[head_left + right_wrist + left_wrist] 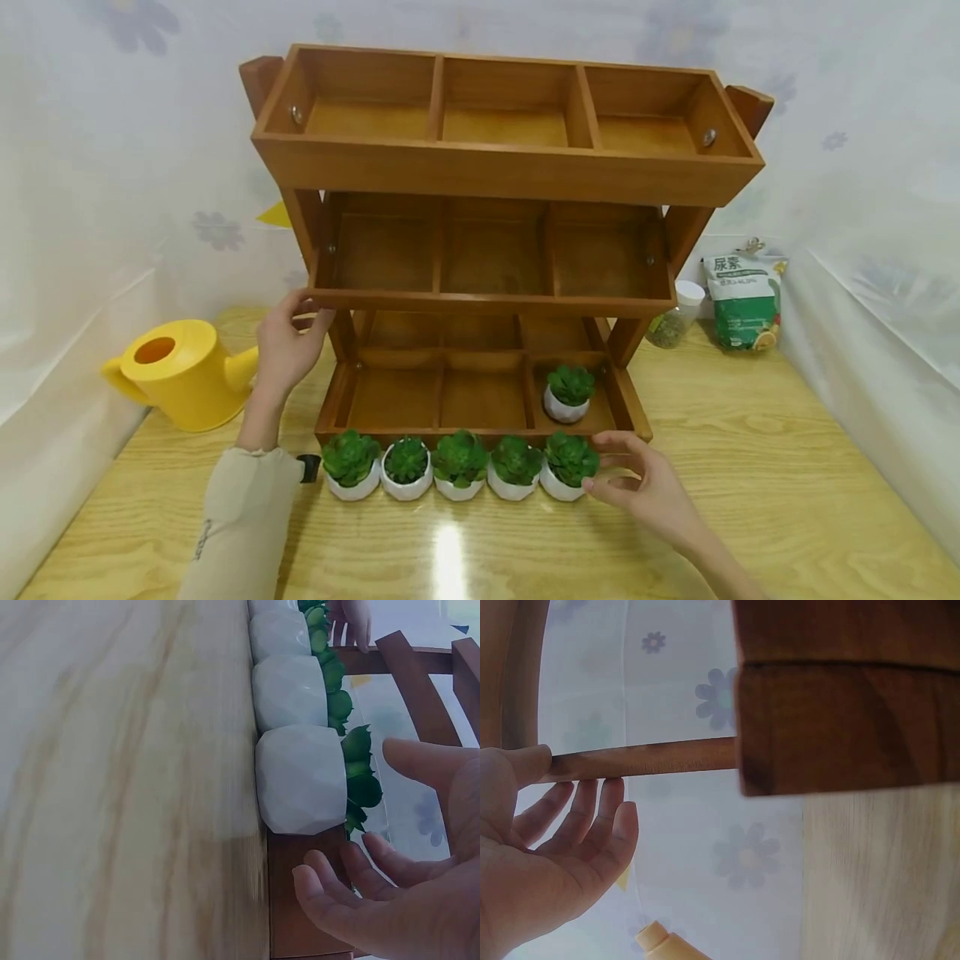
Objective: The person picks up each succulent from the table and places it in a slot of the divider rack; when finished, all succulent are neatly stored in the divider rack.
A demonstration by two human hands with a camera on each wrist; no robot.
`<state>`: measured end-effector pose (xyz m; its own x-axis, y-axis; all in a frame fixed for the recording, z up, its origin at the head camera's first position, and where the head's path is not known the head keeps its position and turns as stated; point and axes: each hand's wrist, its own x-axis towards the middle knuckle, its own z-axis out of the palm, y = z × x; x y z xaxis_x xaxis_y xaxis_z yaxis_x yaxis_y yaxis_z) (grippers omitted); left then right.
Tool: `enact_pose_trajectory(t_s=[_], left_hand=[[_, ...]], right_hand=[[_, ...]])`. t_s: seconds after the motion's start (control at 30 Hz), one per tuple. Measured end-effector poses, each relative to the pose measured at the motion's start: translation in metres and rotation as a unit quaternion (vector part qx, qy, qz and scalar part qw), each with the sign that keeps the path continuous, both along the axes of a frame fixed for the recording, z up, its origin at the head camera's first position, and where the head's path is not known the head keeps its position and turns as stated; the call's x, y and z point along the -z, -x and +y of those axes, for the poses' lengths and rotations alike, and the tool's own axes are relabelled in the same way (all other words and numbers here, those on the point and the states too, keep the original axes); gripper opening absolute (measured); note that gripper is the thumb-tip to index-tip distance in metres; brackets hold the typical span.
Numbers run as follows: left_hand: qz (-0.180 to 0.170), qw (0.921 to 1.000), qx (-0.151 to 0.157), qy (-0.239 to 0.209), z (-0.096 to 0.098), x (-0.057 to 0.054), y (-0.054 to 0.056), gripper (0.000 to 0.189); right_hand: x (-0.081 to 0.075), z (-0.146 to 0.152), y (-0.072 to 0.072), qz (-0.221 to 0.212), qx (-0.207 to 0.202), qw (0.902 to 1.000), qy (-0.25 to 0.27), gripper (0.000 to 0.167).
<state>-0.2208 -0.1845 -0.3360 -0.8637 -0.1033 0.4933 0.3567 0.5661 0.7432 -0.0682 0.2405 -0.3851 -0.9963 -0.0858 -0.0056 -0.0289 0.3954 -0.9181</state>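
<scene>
A three-tier wooden plant shelf (480, 171) stands on the table. My left hand (292, 342) grips the left front corner of its middle tier; in the left wrist view the thumb (529, 763) lies on one side of the wooden edge (645, 757) and the fingertips are on the other. Several small succulents in white faceted pots line up before the bottom tier. My right hand (641, 483) is beside the rightmost potted succulent (570, 465), fingers spread; the right wrist view shows a gap between them and its white pot (301, 780). Another potted succulent (567, 393) sits in the bottom tier's right compartment.
A yellow watering can (183, 375) stands left of the shelf, near my left forearm. At the back right are a white-lidded jar (675, 315) and a green-and-white bag (745, 300) with a clip. A floral curtain hangs behind and at both sides.
</scene>
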Motion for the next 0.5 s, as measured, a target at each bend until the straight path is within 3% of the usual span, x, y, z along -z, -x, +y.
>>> enact_pose_trajectory(t_s=[0.2, 0.5], left_hand=[[-0.009, 1.0000, -0.001, 0.001, 0.0007, -0.0006, -0.0010, 0.034], [-0.017, 0.9999, 0.001, -0.001, 0.0004, 0.0008, -0.0002, 0.033]], right_hand=[[0.0037, -0.0003, 0.0034, -0.003, -0.007, 0.9975, -0.070, 0.066], [0.0073, -0.0060, 0.0063, -0.008, -0.012, 0.9924, -0.122, 0.077]])
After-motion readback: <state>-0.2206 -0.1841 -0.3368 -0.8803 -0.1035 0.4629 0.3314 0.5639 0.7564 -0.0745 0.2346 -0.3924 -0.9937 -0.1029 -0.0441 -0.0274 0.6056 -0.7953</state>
